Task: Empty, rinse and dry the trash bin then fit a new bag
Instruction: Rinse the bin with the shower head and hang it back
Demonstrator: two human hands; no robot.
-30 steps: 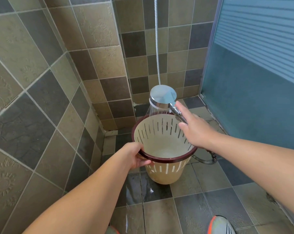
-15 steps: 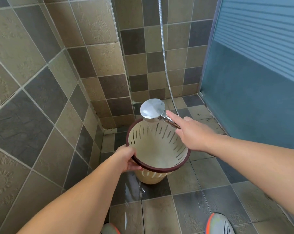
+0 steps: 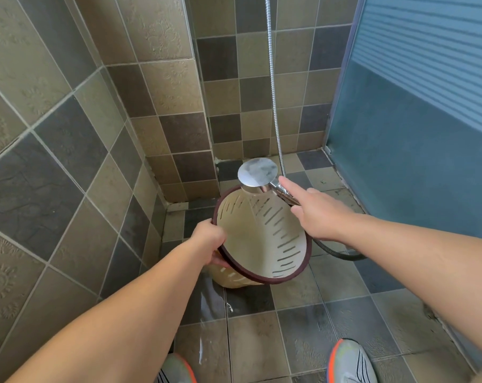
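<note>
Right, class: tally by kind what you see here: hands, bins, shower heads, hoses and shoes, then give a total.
Hands: 2, left hand and right hand
Bins: 1, bin
Shower heads: 1, shower head
Hoses: 1, hose
Shoes: 2, left shoe and right shoe
Total: 7

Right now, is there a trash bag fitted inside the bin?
No. The bin shows its bare cream slotted inside, with no bag over the dark red rim that the left hand grips.
</note>
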